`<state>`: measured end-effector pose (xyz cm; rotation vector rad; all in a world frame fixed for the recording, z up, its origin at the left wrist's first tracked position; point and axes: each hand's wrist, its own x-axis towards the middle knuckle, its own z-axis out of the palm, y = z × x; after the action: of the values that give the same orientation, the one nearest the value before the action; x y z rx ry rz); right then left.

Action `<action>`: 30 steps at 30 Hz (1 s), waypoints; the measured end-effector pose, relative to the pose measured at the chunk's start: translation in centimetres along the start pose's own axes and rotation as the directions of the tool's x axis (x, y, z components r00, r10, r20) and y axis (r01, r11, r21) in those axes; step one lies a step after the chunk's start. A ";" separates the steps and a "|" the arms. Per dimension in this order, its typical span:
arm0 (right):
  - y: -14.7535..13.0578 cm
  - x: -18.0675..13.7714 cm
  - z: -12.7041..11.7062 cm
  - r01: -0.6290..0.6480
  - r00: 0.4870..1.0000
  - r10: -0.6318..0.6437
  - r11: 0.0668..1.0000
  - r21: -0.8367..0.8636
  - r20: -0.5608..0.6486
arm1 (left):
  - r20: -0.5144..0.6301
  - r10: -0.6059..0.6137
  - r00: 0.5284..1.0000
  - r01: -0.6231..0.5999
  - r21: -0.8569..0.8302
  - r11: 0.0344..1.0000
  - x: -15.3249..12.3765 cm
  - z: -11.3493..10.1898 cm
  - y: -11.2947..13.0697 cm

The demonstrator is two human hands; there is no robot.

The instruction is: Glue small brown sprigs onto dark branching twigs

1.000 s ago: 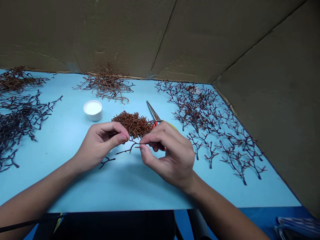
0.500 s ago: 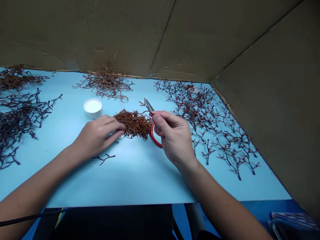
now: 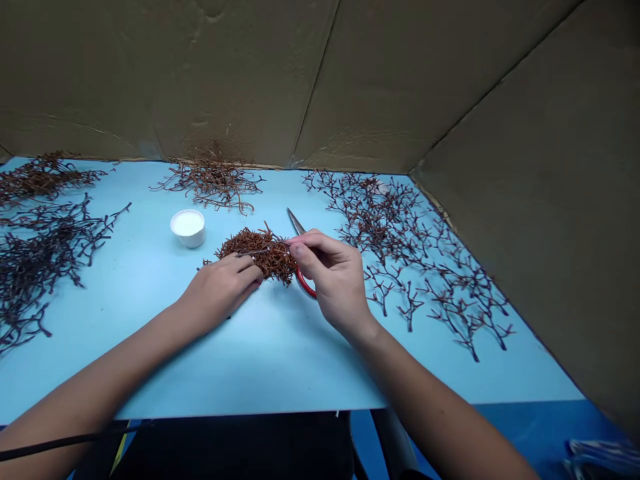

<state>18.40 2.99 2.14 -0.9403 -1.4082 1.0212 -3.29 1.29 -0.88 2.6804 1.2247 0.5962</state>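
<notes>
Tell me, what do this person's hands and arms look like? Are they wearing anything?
The left hand and right hand are bare, with no gloves, rings or watch showing. The left arm and right arm show no sleeves. A thin black cable crosses the left arm.

The right hand (image 3: 336, 283) hides the pivot of the red-handled scissors (image 3: 296, 222), the thin twig (image 3: 263, 252) at its fingertips blurs into the brown twig pile (image 3: 273, 263), and the dark branches (image 3: 35, 260) at nine o'clock and a striped object (image 3: 597, 457) at four o'clock run off the frame.
</notes>
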 end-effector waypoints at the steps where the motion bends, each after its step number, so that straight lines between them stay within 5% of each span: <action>1: 0.1 0.0 0.0 -0.004 1.000 0.004 1.000 0.000 0.008 | -0.002 -0.046 0.999 0.046 -0.119 0.992 -0.1 -0.5 -0.3; 4: 0.1 0.0 0.0 0.040 0.999 -0.040 0.998 -0.044 -0.008 | -0.001 -0.261 0.965 0.227 -0.492 0.840 -0.3 -2.1 -1.2; 7: 0.0 -0.1 0.1 0.150 0.986 -0.158 0.980 -0.127 -0.053 | 0.105 -0.455 0.884 0.348 -0.798 0.492 -0.2 -3.2 -1.8; 9: -0.2 -0.3 0.2 0.216 0.971 -0.229 0.964 -0.158 -0.069 | 0.180 -0.479 0.859 0.338 -0.902 0.268 -0.1 -3.3 -1.7; 12: -0.4 -0.6 0.4 0.279 0.953 -0.296 0.943 -0.183 -0.069 | 0.218 -0.438 0.872 0.287 -0.953 0.096 -0.1 -2.9 -1.0; 20: -0.4 -2.0 1.0 0.459 0.867 -0.496 0.831 -0.314 -0.046 | 0.262 -0.341 0.903 0.217 -0.962 -0.163 -0.2 -2.3 1.2; 30: -0.7 -2.4 0.8 0.525 0.833 -0.553 0.766 -0.371 0.037 | 0.274 -0.323 0.906 0.235 -0.959 -0.155 -0.4 -2.3 1.3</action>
<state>17.76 0.43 2.07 -0.7467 -1.7063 0.2840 -3.56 0.06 1.41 0.9613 0.6908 0.9646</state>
